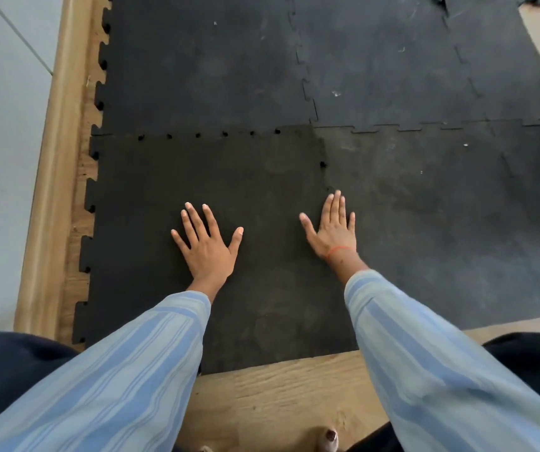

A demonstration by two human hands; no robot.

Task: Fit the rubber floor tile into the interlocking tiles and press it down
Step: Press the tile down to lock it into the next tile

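A darker black rubber floor tile (216, 177) lies flat at the near left, its toothed edges meeting the tile beyond it (203, 73) and the greyer tile to its right (441, 216). Small gaps show along its far seam. My left hand (208, 246) rests palm down on the tile's middle, fingers spread. My right hand (332, 228) lies flat over the tile's right seam, fingers together, an orange thread on the wrist. Neither hand holds anything.
More joined black tiles (392, 66) stretch away to the far right. Wooden flooring (278, 396) shows in front of me and along the left, beside a wooden skirting strip (56, 158) and a pale wall (1, 158). My dark-clad knees flank the sleeves.
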